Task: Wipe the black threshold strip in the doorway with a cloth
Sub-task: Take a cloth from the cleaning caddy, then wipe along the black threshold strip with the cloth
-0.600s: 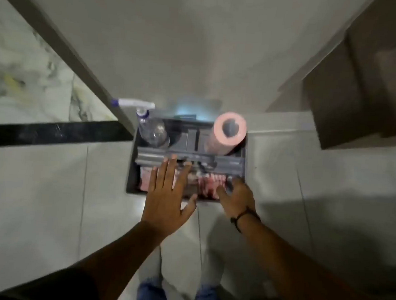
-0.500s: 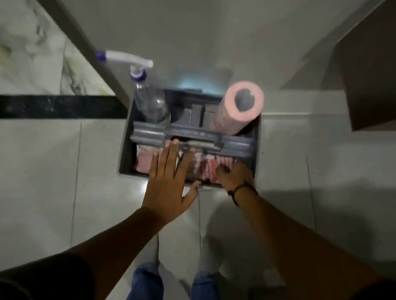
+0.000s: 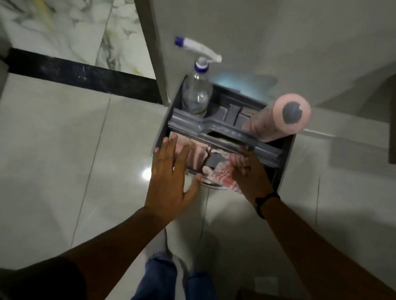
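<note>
The black threshold strip (image 3: 81,75) runs across the floor at the upper left, ending at the door frame. A grey caddy (image 3: 281,175) stands on the pale tiles beside it. In its near compartment lies a pink and white striped cloth (image 3: 223,174). My right hand (image 3: 248,176) grips one end of that cloth and pulls it over the caddy's near rim. My left hand (image 3: 172,176) hovers flat with fingers spread over the caddy's left corner and holds nothing.
A clear spray bottle (image 3: 196,91) with a white and purple trigger stands in the caddy's far left compartment. A pink paper roll (image 3: 284,120) leans at its far right. The caddy's grey handle bar (image 3: 216,132) crosses its middle. A door frame post (image 3: 150,38) rises behind.
The view has tilted and moved closer. My right hand has closed on the cloth and drawn part of it over the caddy's near edge. My left hand stays spread over the caddy.
</note>
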